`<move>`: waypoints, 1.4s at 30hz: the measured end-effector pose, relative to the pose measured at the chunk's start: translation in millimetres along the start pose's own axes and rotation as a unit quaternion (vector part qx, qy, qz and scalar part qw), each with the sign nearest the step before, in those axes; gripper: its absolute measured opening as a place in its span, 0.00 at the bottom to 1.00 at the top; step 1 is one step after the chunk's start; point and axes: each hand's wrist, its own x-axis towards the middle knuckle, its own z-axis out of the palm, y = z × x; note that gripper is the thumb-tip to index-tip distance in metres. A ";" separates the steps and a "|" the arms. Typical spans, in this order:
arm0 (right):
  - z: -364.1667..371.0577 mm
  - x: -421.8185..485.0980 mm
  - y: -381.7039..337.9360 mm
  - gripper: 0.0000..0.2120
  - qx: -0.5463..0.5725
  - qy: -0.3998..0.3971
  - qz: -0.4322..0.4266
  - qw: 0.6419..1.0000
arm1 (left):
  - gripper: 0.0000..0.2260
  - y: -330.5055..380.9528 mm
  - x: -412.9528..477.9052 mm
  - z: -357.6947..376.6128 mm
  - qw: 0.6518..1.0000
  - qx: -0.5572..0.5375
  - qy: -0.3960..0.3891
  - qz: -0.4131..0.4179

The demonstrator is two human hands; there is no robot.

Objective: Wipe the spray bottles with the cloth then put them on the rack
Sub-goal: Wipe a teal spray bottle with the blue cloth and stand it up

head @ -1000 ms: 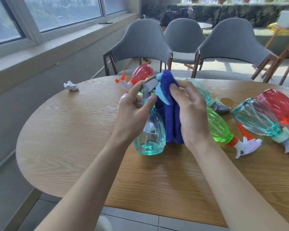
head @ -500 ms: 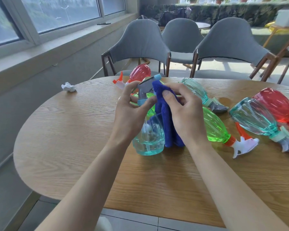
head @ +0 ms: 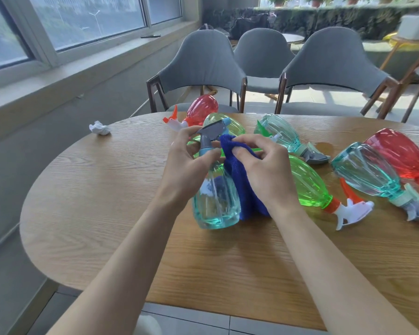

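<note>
A teal spray bottle (head: 215, 206) with a grey trigger head stands upright on the wooden table (head: 94, 201). My left hand (head: 186, 170) grips its neck just under the head. My right hand (head: 264, 175) pinches a blue cloth (head: 242, 187) against the bottle's right side, below the head. Several other bottles lie on their sides: a green one (head: 307, 187) right of my hand, a teal one (head: 283, 134) behind, a teal one (head: 370, 175) and a red one (head: 402, 153) at far right, a red one (head: 201, 110) at the back. No rack is in view.
A crumpled white tissue (head: 99, 128) lies at the table's back left. Grey chairs (head: 203, 66) stand behind the table, and a window ledge runs along the left wall. Another green bottle (head: 230, 124) lies behind the trigger head.
My right hand has drawn the blue cloth down off the trigger head to the bottle's neck and side. The left hand keeps its grip on the neck.
</note>
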 end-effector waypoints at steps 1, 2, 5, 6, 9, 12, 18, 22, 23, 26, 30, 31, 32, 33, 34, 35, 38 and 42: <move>-0.5 0.5 2.2 0.07 -0.008 0.009 0.003 1.000 | 0.24 0.5 -1.7 0.2 1.000 0.000 -0.001 0.004; -0.9 1.2 4.2 0.07 -0.017 0.024 0.002 1.000 | 0.23 0.6 -2.7 -0.1 1.000 0.006 0.003 0.012; -1.3 3.6 5.5 0.07 -0.034 0.085 -0.023 0.996 | 0.22 -0.1 -2.8 -2.0 0.999 0.040 0.012 0.029; -1.2 3.3 4.0 0.08 -0.038 0.098 -0.040 0.994 | 0.22 -0.3 -2.7 -3.0 0.998 0.049 0.012 0.034; 1.9 -0.4 -2.5 0.10 -0.063 0.099 -0.104 0.988 | 0.22 0.2 -5.3 -2.2 0.996 0.069 -0.010 0.050; 11.3 -6.7 -3.4 0.11 -0.114 0.078 -0.158 0.978 | 0.22 -0.8 -7.3 2.0 0.993 0.093 -0.023 0.074; 15.0 -9.3 -3.6 0.10 -0.130 0.000 -0.193 0.973 | 0.23 -1.6 -5.5 -1.3 0.992 0.100 -0.005 0.083; 11.8 -3.1 -1.7 0.11 -0.147 0.072 -0.187 0.969 | 0.24 -1.4 -7.5 1.2 0.988 0.118 -0.019 0.095; 11.7 -2.4 -1.4 0.12 -0.142 0.084 -0.180 0.970 | 0.24 -1.8 -7.7 2.0 0.987 0.128 -0.019 0.098; 14.4 -6.4 -2.1 0.12 -0.120 0.040 -0.180 0.976 | 0.23 -2.7 -5.7 -0.5 0.987 0.123 -0.016 0.101; 14.9 -9.6 -3.9 0.12 -0.125 -0.019 -0.203 0.971 | 0.22 -4.2 -2.5 -5.1 0.986 0.122 -0.028 0.106; 13.9 -8.6 -3.9 0.12 -0.131 -0.008 -0.208 0.969 | 0.22 -4.0 -2.0 -5.3 0.985 0.127 -0.034 0.108; 13.3 -7.9 -3.4 0.12 -0.139 0.008 -0.211 0.967 | 0.22 -3.6 -2.0 -5.2 0.984 0.132 -0.040 0.111; 13.2 -7.7 -2.8 0.12 -0.147 0.027 -0.211 0.966 | 0.23 -3.2 -1.9 -5.0 0.983 0.134 -0.046 0.114; 13.4 -7.6 -2.0 0.13 -0.152 0.043 -0.207 0.965 | 0.23 -2.8 -1.8 -4.4 0.982 0.138 -0.052 0.118; 13.1 -7.1 -1.7 0.13 -0.152 0.056 -0.201 0.966 | 0.24 -2.7 -1.8 -3.2 0.980 0.145 -0.057 0.124; 13.0 -5.2 -3.1 0.13 -0.134 0.062 -0.186 0.971 | 0.23 -2.2 -2.1 -0.8 0.973 0.173 -0.060 0.139; 18.9 -11.5 -8.4 0.12 -0.124 0.011 -0.220 0.968 | 0.19 -1.5 0.8 -5.4 0.969 0.193 -0.048 0.146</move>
